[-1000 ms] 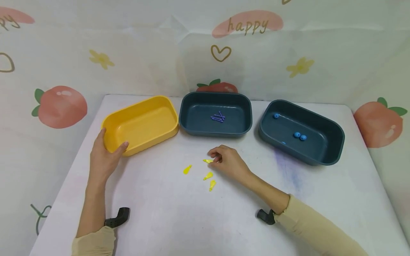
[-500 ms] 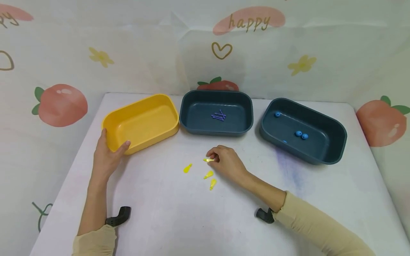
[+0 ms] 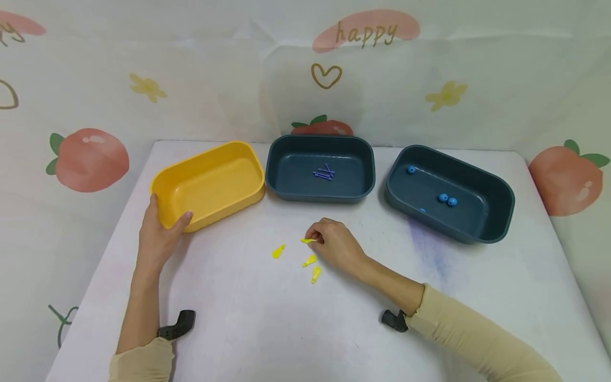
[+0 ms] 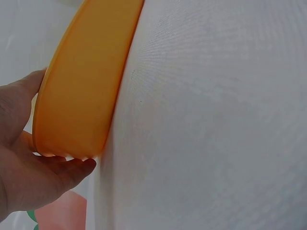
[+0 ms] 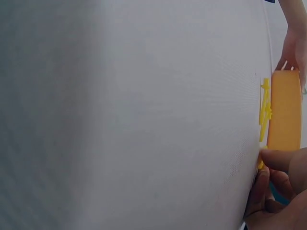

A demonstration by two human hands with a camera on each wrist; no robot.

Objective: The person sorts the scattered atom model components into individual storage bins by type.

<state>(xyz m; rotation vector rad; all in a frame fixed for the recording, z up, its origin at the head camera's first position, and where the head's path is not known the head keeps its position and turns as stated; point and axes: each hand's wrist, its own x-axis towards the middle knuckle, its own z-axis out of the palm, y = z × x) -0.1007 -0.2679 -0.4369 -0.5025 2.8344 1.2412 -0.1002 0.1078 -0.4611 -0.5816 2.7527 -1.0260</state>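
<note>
My left hand [image 3: 159, 233] grips the near left corner of a yellow plastic bin [image 3: 229, 204], thumb over the rim and fingers along the outer wall. In the left wrist view its fingers [image 4: 72, 175] press against the bin's end. My right hand [image 3: 336, 244] pinches a small yellow teardrop-shaped piece [image 3: 306, 241] between thumb and fingertips, low over the white table. Three similar yellow pieces lie close by: one to the left [image 3: 278, 251] and two just in front, a nearer piece [image 3: 316, 274] and a farther piece [image 3: 310, 260].
Behind the right hand stands a dark blue bin [image 3: 320, 199] with several thin purple sticks [image 3: 324, 173]. Farther right, an angled dark blue bin [image 3: 503, 212] holds several blue beads [image 3: 447, 199]. A printed cloth [image 3: 215, 63] hangs behind the white table [image 3: 267, 323].
The right hand's thumb and fingertips have come together on the yellow piece and shifted slightly left. The left hand keeps its grip on the yellow bin.
</note>
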